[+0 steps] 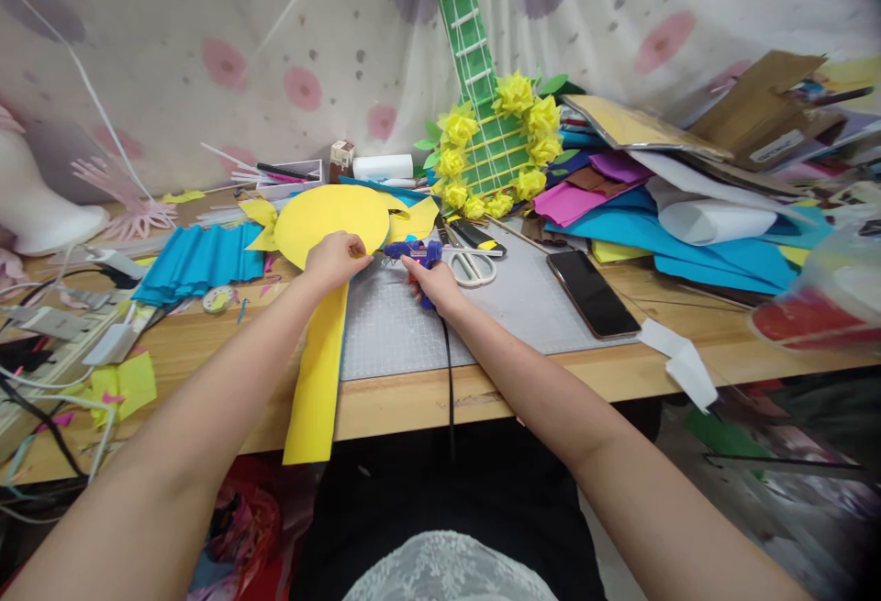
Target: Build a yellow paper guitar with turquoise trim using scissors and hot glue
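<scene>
My right hand (432,283) is wrapped round a blue glue gun (421,254), its nozzle pointing left and its black cord hanging over the table edge. Just left of the nozzle, my left hand (339,257) pinches the lower right rim of a yellow paper oval (323,216). Pointed yellow pieces stick out from both sides of this oval. A long yellow strip (317,372) runs from beneath my left hand over the front edge of the table. White-handled scissors (472,267) and a black cutter (474,236) lie right of the glue gun.
A grey cutting mat (392,344) covers the middle of the table. On it rests a phone (592,294). Behind stands a green paper guitar (492,156) with yellow flowers. Coloured paper (688,234) is piled at right; pleated blue paper (199,261) and a power strip (55,353) lie left.
</scene>
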`<state>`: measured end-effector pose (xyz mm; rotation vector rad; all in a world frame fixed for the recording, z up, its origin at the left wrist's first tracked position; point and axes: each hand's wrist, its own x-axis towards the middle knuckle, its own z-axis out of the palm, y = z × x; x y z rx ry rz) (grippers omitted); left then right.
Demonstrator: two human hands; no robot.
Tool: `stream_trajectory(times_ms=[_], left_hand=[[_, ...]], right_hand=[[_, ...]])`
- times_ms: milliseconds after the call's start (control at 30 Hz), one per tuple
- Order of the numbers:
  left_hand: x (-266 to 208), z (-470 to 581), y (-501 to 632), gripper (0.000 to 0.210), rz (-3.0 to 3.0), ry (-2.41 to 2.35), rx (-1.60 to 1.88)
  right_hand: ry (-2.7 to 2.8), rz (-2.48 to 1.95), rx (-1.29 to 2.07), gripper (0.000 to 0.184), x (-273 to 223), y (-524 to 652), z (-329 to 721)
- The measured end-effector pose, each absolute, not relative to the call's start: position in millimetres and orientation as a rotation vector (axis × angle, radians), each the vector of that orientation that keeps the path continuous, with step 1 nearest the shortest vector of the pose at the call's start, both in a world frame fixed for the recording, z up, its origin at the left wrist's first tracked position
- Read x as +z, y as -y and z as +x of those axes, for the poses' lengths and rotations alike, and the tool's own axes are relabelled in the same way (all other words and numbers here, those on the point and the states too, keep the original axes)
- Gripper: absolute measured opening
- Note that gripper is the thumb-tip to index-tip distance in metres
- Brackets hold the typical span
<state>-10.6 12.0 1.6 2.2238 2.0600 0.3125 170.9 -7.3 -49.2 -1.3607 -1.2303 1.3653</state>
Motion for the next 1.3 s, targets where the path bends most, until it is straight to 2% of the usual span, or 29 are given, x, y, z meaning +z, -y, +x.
stream_trajectory(times_ms=[300, 567, 733, 1133, 1300], left_hand=[[13.0, 10.5, -22.7, 0.018, 2.198, -2.119, 0.149], [17.9, 14.6, -29.6, 0.018, 2.328, -2.095, -0.048], [18.0, 11.2, -34.3, 0.020, 2.360, -2.071, -0.110], [19.2, 3.4, -45.4, 0.016, 2.312, -2.002, -0.090], [17.5, -0.7, -47.7, 0.018, 2.210, -1.992, -0.033]], right_hand=[[1.211, -1.342, 1.361, 0.031, -51.2, 6.1, 172.4], [1.193, -1.318, 1.372, 0.034, -49.6, 9.6, 177.0], [1.072, -1.272, 1.380, 0.029, -49.3, 9.6, 182.2], [0.975, -1.170, 1.472, 0.030, -49.1, 9.2, 186.4], [1.125, -1.230, 1.417, 0.030, -51.5, 9.4, 183.6]])
